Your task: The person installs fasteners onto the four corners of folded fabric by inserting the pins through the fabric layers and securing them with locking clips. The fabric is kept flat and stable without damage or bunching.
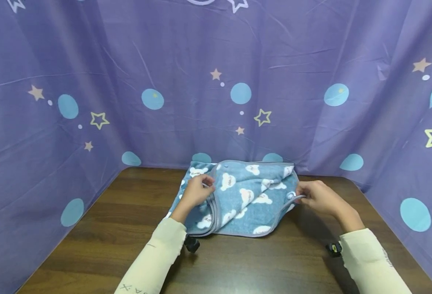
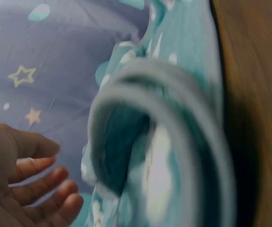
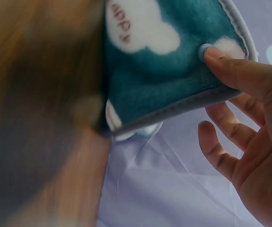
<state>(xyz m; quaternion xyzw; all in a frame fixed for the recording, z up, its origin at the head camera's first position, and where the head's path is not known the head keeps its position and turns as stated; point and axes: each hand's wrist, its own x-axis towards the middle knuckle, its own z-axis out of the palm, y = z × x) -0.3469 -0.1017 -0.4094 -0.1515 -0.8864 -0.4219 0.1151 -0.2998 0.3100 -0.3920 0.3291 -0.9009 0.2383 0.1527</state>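
Note:
A teal plush blanket (image 1: 234,200) with white bear heads and grey piped edging lies partly folded on the table. My right hand (image 1: 318,197) pinches its right corner between thumb and fingers, lifting that edge; in the right wrist view the thumb lies by a small blue snap button (image 3: 205,52). Over the left part of the blanket is my left hand (image 1: 198,189), its fingers loosely bent with nothing between them. The left wrist view shows this hand (image 2: 31,179) apart from the curled, layered grey edges (image 2: 173,118) of the fold.
The brown wooden table (image 1: 238,265) extends around the blanket toward the front and both sides. A purple curtain (image 1: 201,49) with stars and blue dots hangs behind it and along both sides. Dark wrist cameras sit below both sleeves (image 1: 370,261).

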